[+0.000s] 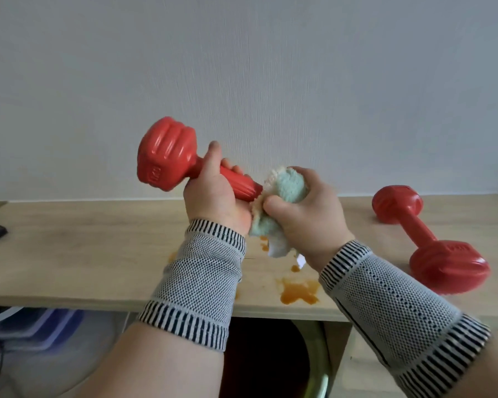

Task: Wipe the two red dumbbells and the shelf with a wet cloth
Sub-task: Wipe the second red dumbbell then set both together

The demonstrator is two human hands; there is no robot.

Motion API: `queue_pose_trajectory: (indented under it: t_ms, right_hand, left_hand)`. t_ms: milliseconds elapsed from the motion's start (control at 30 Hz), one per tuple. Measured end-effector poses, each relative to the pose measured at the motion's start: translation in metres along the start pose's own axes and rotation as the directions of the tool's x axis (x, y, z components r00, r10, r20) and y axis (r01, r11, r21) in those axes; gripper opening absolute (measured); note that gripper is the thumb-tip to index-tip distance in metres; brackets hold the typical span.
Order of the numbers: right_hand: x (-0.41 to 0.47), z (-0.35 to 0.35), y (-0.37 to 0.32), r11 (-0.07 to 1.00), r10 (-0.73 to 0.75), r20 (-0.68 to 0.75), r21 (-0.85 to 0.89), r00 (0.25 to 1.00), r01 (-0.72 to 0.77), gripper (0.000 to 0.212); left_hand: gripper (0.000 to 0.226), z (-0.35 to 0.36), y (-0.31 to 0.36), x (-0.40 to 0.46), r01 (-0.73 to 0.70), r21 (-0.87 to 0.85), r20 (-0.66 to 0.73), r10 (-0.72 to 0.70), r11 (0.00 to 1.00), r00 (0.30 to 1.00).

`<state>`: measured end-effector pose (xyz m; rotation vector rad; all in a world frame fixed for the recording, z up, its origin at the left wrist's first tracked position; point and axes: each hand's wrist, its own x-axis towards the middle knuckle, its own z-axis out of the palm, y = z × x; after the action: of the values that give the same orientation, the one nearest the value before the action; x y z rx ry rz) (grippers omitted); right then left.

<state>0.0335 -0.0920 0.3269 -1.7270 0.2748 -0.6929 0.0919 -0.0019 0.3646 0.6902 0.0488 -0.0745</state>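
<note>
Left hand grips the glossy red plastic dumbbell by its handle, long axis 10-to-4; right hand clutches the mint-and-white wet cloth around its 4 o'clock end. Second red dumbbell lies on the pale wooden shelf at 3 o'clock, nearer the right hand.

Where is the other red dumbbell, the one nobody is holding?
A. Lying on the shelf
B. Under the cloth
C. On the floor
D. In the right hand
A: the second dumbbell lies on the shelf, off to the right, while the left hand grips the first dumbbell and the right hand holds the cloth.
</note>
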Motion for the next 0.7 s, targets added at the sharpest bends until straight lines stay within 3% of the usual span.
queue_pose_trajectory:
  t_ms: [100,200,267,333,367,400,433,467,533,600,633,700]
  right_hand:
    - [-0.001,0.004,0.002,0.999,0.0,-0.054,-0.039,0.999,-0.003,0.055]
    - [0.001,0.001,0.003,0.999,-0.023,-0.085,0.029,0.996,0.025,0.023]
    - [0.006,-0.001,0.006,0.995,0.067,-0.082,0.075,0.994,-0.061,0.022]
    - [0.015,-0.007,0.007,0.922,0.292,0.104,0.235,0.951,-0.309,0.025]
    - [0.019,-0.012,0.007,0.816,0.362,0.325,0.341,0.873,-0.466,0.024]
    - [0.021,-0.018,0.007,0.7,0.339,0.548,0.396,0.765,-0.594,0.024]
    - [0.023,-0.023,0.006,0.607,0.278,0.685,0.418,0.674,-0.675,0.023]
    - [0.023,-0.026,0.005,0.555,0.227,0.75,0.425,0.621,-0.716,0.021]
    - [0.02,-0.027,0.003,0.525,0.171,0.786,0.438,0.595,-0.73,0.014]
    - [0.014,-0.023,0.002,0.553,0.209,0.71,0.481,0.672,-0.68,0.014]
    - [0.012,-0.02,0.003,0.666,0.232,0.596,0.479,0.768,-0.572,0.012]
    - [0.005,-0.016,0.008,0.927,0.17,0.277,0.281,0.946,-0.249,0.014]
  left_hand:
    - [0.027,0.004,0.002,-0.005,-0.049,0.039,0.066,0.046,0.998,0.997]
    - [0.034,0.006,0.002,-0.007,-0.045,0.017,0.133,0.042,0.999,0.99]
    - [0.036,0.007,0.0,-0.009,-0.075,0.036,0.185,0.067,0.997,0.98]
    - [0.04,0.006,-0.002,-0.01,-0.113,0.077,0.25,0.09,0.991,0.964]
    - [0.04,0.006,-0.002,-0.012,-0.112,0.091,0.287,0.082,0.989,0.954]
    - [0.039,0.005,-0.001,-0.013,-0.1,0.101,0.325,0.063,0.99,0.944]
    - [0.038,0.005,0.0,-0.014,-0.082,0.105,0.36,0.038,0.991,0.932]
    - [0.037,0.005,0.001,-0.015,-0.07,0.109,0.384,0.023,0.992,0.923]
    - [0.032,0.005,0.002,-0.012,-0.089,0.127,0.354,0.039,0.988,0.934]
    - [0.022,0.008,0.001,-0.008,-0.132,0.23,0.218,0.081,0.964,0.973]
    - [0.02,0.009,0.001,-0.006,-0.12,0.281,0.131,0.086,0.952,0.988]
    - [0.02,0.009,0.0,-0.001,-0.015,0.27,-0.03,0.024,0.963,0.999]
